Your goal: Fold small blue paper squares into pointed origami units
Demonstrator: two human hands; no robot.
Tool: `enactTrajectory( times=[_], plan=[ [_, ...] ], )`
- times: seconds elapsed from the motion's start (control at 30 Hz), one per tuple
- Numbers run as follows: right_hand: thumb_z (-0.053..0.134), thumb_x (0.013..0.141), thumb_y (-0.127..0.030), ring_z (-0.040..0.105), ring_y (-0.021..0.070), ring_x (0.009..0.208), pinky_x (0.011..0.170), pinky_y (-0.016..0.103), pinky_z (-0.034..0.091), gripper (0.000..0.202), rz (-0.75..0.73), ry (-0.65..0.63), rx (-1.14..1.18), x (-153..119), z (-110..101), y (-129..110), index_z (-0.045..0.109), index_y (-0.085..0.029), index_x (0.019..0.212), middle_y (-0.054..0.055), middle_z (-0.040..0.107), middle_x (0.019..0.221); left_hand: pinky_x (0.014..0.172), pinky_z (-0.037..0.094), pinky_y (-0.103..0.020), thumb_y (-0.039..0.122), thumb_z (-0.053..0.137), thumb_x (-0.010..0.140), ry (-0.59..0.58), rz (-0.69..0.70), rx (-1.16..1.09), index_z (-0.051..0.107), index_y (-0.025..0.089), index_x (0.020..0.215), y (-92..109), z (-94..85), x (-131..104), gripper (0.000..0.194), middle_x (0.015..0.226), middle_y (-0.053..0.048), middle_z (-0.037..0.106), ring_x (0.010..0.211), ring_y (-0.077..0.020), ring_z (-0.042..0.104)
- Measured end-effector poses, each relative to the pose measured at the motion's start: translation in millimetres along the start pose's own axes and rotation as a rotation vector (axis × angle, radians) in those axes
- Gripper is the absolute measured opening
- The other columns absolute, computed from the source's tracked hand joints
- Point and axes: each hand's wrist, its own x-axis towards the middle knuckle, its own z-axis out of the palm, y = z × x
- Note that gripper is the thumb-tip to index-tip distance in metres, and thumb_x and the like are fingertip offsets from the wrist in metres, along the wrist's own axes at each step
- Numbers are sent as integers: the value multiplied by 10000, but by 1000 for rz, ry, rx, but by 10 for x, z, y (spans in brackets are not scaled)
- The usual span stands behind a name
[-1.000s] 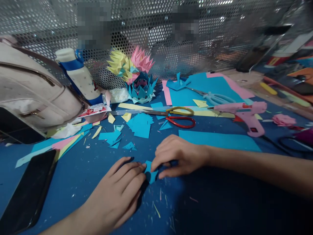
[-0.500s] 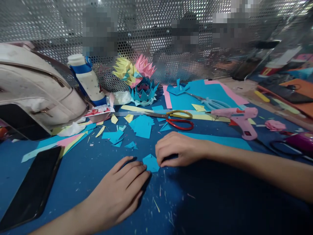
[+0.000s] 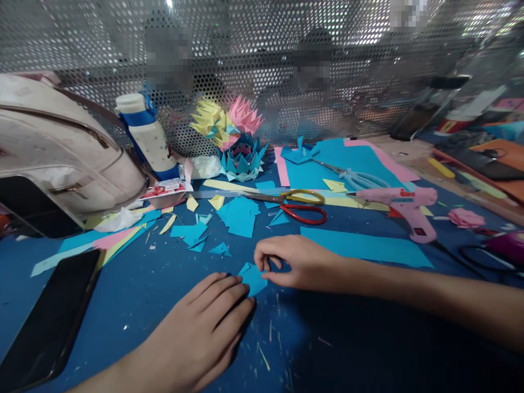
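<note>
Nearest: a left hand (image 3: pixel 208 322), palm down and unclenched, grasping nothing, its fingertips resting on the left edge of a small folded piece of matte blue paper (image 3: pixel 254 281). A right hand (image 3: pixel 301 263) met the right edge, fingers curled, thumb tip at the paper; whether it pinched, I could not tell. The piece lay between both hands on a scuffed dark-blue tabletop (image 3: pixel 135 305), creased and angular.

Two phones, glossy black slabs: one flat at left (image 3: pixel 51 316), one leaning on a pale, soft-sided zipped bag (image 3: pixel 88 128).

Beyond the hands, a layered stack of blue paper squares (image 3: pixel 239 217) and one long blue paper strip (image 3: pixel 360 245). Two pairs of scissors — one with a red and a yellow handle loop (image 3: pixel 305 214), one light-blue-handled (image 3: pixel 364 177). One pink plastic glue gun (image 3: pixel 409 204), nozzle pointing left.

Farther, three spiky folded-paper flowers: yellow (image 3: pixel 208 117), pink (image 3: pixel 245 115), blue (image 3: pixel 242 161). One white-and-blue cylindrical bottle (image 3: pixel 149 142) stood left of them. Farthest: a grey metal panel (image 3: pixel 245 65), punched with round holes — too many to count.
</note>
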Motion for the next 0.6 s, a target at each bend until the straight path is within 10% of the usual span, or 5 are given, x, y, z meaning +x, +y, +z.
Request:
enactTrajectory(
  times=[0.6],
  plan=[
    [625, 857, -121, 550, 85, 684, 633, 194, 421, 117, -200, -130, 126, 100, -194, 161, 720, -147, 920, 16, 677, 845, 1074, 431, -476, 262, 375, 1032, -75, -25, 7, 472, 135, 1424, 13, 11, -7, 423, 1356, -91, 586, 1224, -245, 537]
  ],
)
